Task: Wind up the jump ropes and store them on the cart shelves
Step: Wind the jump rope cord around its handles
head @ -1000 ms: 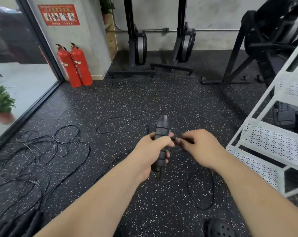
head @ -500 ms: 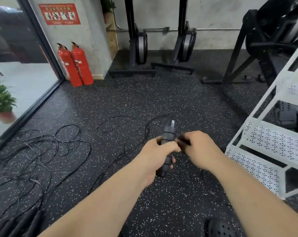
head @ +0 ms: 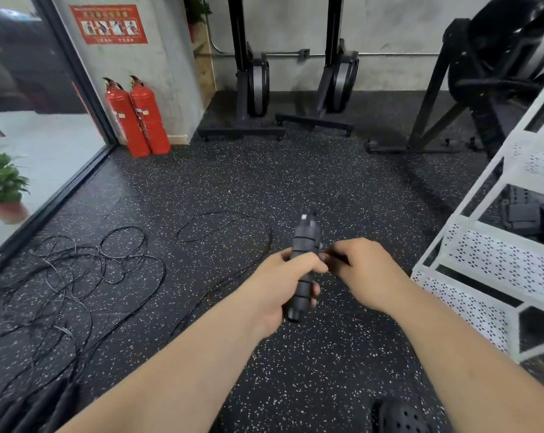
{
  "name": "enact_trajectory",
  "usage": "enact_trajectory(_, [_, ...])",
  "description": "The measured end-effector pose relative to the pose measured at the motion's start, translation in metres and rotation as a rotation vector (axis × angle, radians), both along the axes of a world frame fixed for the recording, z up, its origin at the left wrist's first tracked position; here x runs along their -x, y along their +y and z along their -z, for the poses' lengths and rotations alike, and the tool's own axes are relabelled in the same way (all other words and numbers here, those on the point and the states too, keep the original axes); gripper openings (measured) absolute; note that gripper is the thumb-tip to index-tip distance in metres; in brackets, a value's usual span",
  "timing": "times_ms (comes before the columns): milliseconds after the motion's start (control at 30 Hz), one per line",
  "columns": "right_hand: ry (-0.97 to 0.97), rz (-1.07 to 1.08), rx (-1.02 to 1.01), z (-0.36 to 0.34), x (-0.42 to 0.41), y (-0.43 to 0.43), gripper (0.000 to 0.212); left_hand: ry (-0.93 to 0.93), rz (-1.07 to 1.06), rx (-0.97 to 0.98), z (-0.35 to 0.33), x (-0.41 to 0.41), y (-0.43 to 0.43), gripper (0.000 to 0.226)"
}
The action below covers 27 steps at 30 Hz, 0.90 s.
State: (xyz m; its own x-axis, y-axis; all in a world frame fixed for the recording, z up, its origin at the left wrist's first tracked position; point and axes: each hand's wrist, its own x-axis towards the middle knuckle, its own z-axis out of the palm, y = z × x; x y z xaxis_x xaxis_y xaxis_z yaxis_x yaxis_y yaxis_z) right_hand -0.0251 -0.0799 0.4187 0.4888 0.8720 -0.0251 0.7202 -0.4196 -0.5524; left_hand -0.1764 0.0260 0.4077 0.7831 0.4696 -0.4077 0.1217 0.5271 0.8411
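Handle (head: 306,237) tilted rightward; left hand (head: 280,284) grips it.

Black rubber floor (head: 264,170) w/ white specks under me. On my left, a glass wall (head: 39,145) in a dark frame w/ daylight coming thru, and a potted plant (head: 2,179) low by it. Two red fire extinguishers (head: 149,117) stand side by side at the grey pillar (head: 170,57), red poster (head: 108,24) above. Back wall (head: 389,23) is bare concrete w/ a metal pipe (head: 389,54) along it. Two black machines (head: 253,85) stand upright vs. it. Bigger black machine (head: 498,57) far right.
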Motion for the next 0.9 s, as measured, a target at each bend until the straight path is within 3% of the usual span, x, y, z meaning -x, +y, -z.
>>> enact_trajectory(100, [0.052, -0.018, 0.009, 0.002, 0.0, 0.002, 0.019, 0.013, -0.034, 0.001, -0.003, -0.002, -0.001, 0.035])
enact_trajectory(333, [0.109, -0.002, 0.035, -0.002, -0.017, -0.009, 0.022, 0.018, -0.286, -0.015, -0.007, 0.012, 0.039, 0.037])
enact_trajectory(600, [-0.038, -0.027, 0.022, 0.0, 0.004, 0.002, 0.026, -0.008, -0.007, 0.06, -0.006, 0.001, -0.003, 0.045])
enact_trajectory(767, [0.054, -0.05, 0.061, -0.005, -0.004, -0.006, 0.008, -0.004, -0.203, 0.04, -0.012, 0.007, 0.03, 0.038])
enact_trajectory(900, [0.008, 0.016, 0.062, -0.006, -0.014, -0.013, 0.024, -0.006, -0.391, 0.058, -0.009, 0.015, 0.052, 0.031])
